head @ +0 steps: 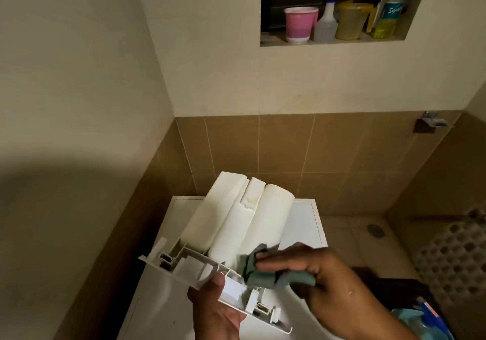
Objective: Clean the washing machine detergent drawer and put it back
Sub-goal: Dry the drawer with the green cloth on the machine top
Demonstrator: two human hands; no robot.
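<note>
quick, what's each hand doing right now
Left hand: grips the front panel of the detergent drawer, which is held underside up.
Right hand: holds a green cloth and presses it on the drawer.

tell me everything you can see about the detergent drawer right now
The detergent drawer is off-white plastic, out of the machine and held in the air above the white washing machine top, underside up. Three long rounded compartment bottoms run away from the camera; yellowish staining marks the middle one near its far end. The flat front panel, with ribs and clips on its inner face, points toward the person. The left hand grips that panel from below, while the right hand presses a grey-green cloth against the nearest compartment.
</note>
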